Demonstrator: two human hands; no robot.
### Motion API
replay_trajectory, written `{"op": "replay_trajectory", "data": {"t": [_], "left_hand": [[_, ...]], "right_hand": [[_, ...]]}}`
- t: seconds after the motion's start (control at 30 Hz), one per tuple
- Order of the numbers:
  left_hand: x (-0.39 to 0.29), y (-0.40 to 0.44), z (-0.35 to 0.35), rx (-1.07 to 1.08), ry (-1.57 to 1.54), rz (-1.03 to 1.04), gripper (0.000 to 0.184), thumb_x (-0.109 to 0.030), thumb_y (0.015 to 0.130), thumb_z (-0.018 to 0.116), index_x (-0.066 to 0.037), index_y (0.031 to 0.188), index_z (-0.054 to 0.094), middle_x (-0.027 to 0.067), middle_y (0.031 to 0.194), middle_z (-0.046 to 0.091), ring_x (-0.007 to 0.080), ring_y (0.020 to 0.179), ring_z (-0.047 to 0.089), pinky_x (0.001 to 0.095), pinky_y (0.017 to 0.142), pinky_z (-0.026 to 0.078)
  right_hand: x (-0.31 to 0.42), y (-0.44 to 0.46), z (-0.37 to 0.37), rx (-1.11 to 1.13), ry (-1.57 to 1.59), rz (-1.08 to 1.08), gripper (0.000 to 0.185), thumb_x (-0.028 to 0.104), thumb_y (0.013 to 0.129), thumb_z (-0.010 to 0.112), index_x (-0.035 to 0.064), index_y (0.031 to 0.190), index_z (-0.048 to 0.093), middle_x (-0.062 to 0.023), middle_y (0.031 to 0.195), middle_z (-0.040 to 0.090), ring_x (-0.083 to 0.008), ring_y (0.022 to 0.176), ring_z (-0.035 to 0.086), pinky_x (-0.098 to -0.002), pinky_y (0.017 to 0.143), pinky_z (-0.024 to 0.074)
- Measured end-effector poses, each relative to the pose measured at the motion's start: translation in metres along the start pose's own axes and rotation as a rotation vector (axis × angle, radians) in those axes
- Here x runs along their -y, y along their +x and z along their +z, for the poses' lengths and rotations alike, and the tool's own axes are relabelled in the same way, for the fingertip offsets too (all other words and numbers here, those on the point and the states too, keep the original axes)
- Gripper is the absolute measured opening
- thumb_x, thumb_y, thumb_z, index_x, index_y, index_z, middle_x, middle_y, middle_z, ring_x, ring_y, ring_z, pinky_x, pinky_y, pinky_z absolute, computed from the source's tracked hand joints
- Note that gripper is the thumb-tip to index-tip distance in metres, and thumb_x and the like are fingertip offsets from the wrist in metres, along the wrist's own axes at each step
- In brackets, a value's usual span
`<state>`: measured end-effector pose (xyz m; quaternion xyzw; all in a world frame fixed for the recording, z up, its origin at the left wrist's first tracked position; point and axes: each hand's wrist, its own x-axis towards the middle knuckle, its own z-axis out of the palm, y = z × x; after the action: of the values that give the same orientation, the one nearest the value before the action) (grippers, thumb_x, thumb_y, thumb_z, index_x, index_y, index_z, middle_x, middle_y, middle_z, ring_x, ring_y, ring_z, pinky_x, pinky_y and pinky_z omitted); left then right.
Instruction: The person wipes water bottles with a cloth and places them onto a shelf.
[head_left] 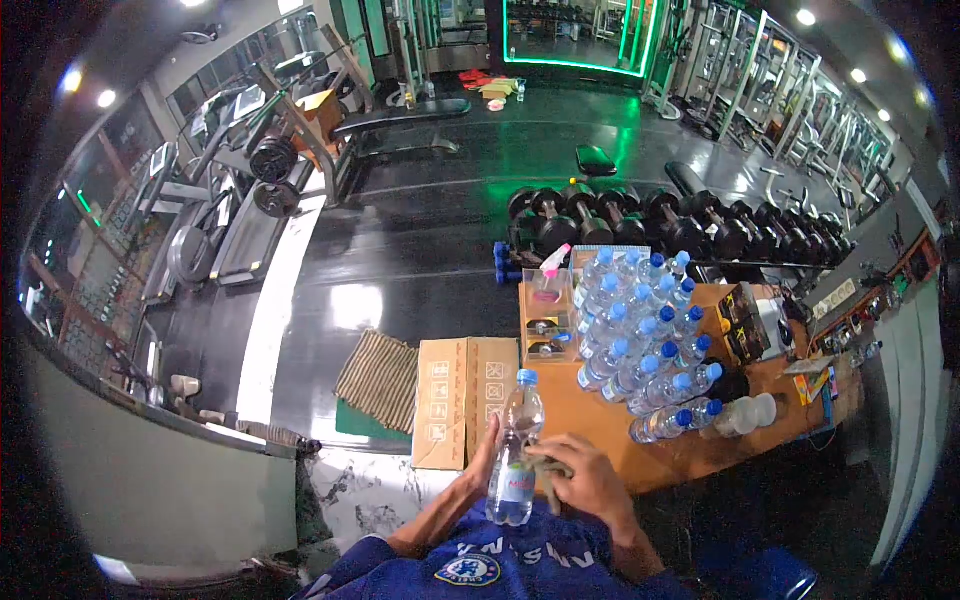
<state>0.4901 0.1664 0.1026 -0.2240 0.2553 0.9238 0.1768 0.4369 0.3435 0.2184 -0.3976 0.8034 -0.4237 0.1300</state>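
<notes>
A clear plastic bottle [514, 480] with a blue cap and a label stands upright in front of my chest. My left hand [487, 458] is wrapped round its left side, the fingers mostly hidden behind it. On the right side, my right hand [578, 474] pinches a greyish-brown cloth [550, 478], which touches the bottle near its middle. Many similar bottles [645, 330] with blue caps stand grouped on the orange-brown table [640, 460] to the right.
A cardboard box [443, 400] lies ahead, beside a striped brown cloth mat [376, 380]. On the table are a clear organizer [546, 335], a spray bottle [552, 270] and a dark box [742, 325]. Dumbbells [610, 215] line a rack beyond; treadmills [262, 230] stand left.
</notes>
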Motion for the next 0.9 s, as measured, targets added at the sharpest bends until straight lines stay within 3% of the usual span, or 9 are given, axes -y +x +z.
{"op": "replay_trajectory", "data": {"t": [0.13,0.2,0.23,0.33,0.47,0.53,0.7,0.83,0.9], "left_hand": [[0.007,0.002,-0.006,0.102,0.25,0.057,0.075,-0.065,0.085,0.039,-0.01,0.135,0.036,0.0142,0.107,0.061,0.0271,0.089,0.063,0.0416,0.078,0.052],[0.007,-0.005,0.013,0.14,0.366,0.081,0.075,-0.063,0.086,0.041,-0.009,0.137,0.034,0.0163,0.11,0.059,0.0275,0.092,0.062,0.0429,0.081,0.051],[0.01,-0.008,0.028,0.09,0.314,0.126,0.068,-0.06,0.088,0.04,-0.001,0.12,0.047,0.017,0.105,0.062,0.0248,0.084,0.064,0.0375,0.071,0.054],[0.014,-0.005,0.02,0.056,0.127,-0.008,0.067,-0.062,0.089,0.036,-0.002,0.118,0.048,0.0152,0.104,0.061,0.0235,0.087,0.063,0.0345,0.07,0.054],[-0.009,0.004,0.006,0.0,0.136,0.158,0.067,-0.065,0.089,0.032,-0.007,0.117,0.049,0.0101,0.102,0.059,0.0221,0.085,0.06,0.0354,0.073,0.052],[-0.026,0.001,0.021,-0.053,0.307,0.331,0.08,-0.07,0.083,0.035,-0.009,0.134,0.038,0.0103,0.111,0.057,0.0223,0.094,0.058,0.0383,0.082,0.051],[-0.041,0.011,-0.007,0.036,0.008,0.232,0.074,-0.067,0.087,0.03,-0.007,0.127,0.046,0.0111,0.106,0.059,0.0278,0.087,0.061,0.043,0.08,0.051],[-0.038,0.009,0.009,0.04,-0.022,0.273,0.075,-0.069,0.087,0.026,-0.007,0.124,0.049,0.0117,0.107,0.06,0.0277,0.092,0.061,0.0436,0.08,0.051],[-0.025,0.009,0.012,0.026,-0.002,0.228,0.074,-0.068,0.087,0.028,-0.008,0.126,0.047,0.0114,0.108,0.059,0.0268,0.094,0.06,0.0434,0.082,0.05]], "right_hand": [[-0.01,0.024,-0.02,-0.429,0.172,0.03,0.025,0.006,0.08,0.062,0.0075,0.105,0.064,-0.0107,0.108,0.06,-0.0287,0.098,0.059,-0.0366,0.085,0.0465],[-0.032,0.041,-0.008,-0.503,-0.015,-0.005,0.032,0.004,0.076,0.063,0.0109,0.107,0.063,-0.0096,0.107,0.059,-0.0298,0.096,0.056,-0.0379,0.084,0.0458],[-0.036,0.048,-0.003,-0.535,-0.108,-0.026,0.036,0.003,0.073,0.063,0.0125,0.108,0.062,-0.0091,0.106,0.059,-0.0304,0.095,0.055,-0.0385,0.083,0.0455],[-0.018,0.042,0.004,-0.391,-0.263,-0.039,0.041,0.002,0.071,0.063,0.0141,0.111,0.061,-0.0089,0.109,0.057,-0.0299,0.099,0.052,-0.0395,0.086,0.0438],[0.005,0.013,0.028,-0.212,-0.3,-0.085,0.045,0.003,0.068,0.064,0.0183,0.111,0.064,-0.0041,0.111,0.057,-0.0283,0.095,0.054,-0.0365,0.084,0.0452],[0.008,-0.004,0.036,-0.142,-0.326,-0.158,0.047,0.005,0.068,0.065,0.0203,0.112,0.063,-0.0026,0.113,0.057,-0.0264,0.093,0.054,-0.0344,0.081,0.0467],[-0.004,-0.026,0.017,0.264,-0.095,-0.392,0.055,0.011,0.064,0.071,0.0207,0.117,0.059,-0.0006,0.119,0.054,-0.023,0.094,0.055,-0.0339,0.078,0.0492],[-0.021,-0.007,-0.004,-0.048,0.044,-0.399,0.049,0.006,0.069,0.066,0.0158,0.116,0.059,-0.0071,0.109,0.059,-0.0265,0.096,0.056,-0.0369,0.08,0.0488],[-0.017,0.016,-0.003,-0.293,-0.002,-0.218,0.047,0.005,0.07,0.064,0.0154,0.115,0.059,-0.0086,0.11,0.057,-0.0284,0.098,0.055,-0.039,0.084,0.0468]]}}
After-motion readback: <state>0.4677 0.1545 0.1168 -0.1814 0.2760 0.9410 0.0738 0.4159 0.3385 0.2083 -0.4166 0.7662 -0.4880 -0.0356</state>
